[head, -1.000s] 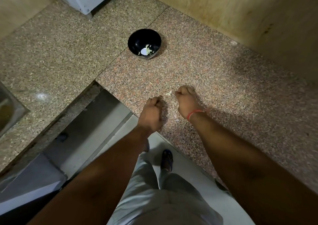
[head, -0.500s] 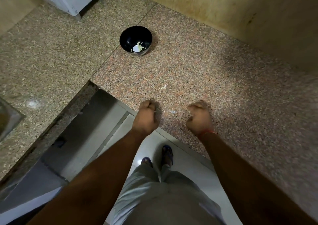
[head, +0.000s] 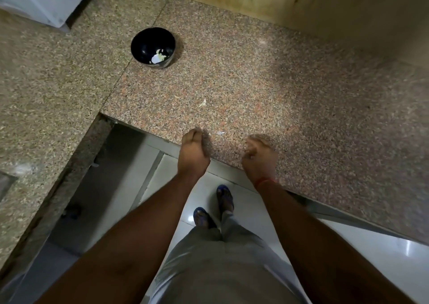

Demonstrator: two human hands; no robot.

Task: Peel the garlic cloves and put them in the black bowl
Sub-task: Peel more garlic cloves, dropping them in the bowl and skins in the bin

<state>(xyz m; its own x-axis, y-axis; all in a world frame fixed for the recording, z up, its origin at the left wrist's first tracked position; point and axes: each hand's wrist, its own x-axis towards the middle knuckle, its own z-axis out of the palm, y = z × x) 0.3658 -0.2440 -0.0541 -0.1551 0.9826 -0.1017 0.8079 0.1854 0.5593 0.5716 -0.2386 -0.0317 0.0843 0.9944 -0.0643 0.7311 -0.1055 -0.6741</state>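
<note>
Black bowl (head: 152, 46) on granite counter (head: 267, 90)

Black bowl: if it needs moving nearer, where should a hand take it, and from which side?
Pinch the near rim of the black bowl, reaching from the counter's front edge. It stands upright and open-topped, its contents lie low inside toward the near right, and the granite counter around it looks unobstructed.

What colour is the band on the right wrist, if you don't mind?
Red: the band shows in the head view, the only one.

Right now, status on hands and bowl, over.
Left hand and right hand at counter edge, grip unclear, right blurred. Black bowl far back, pale pieces inside. Peel scrap between; nothing blocking.
</note>
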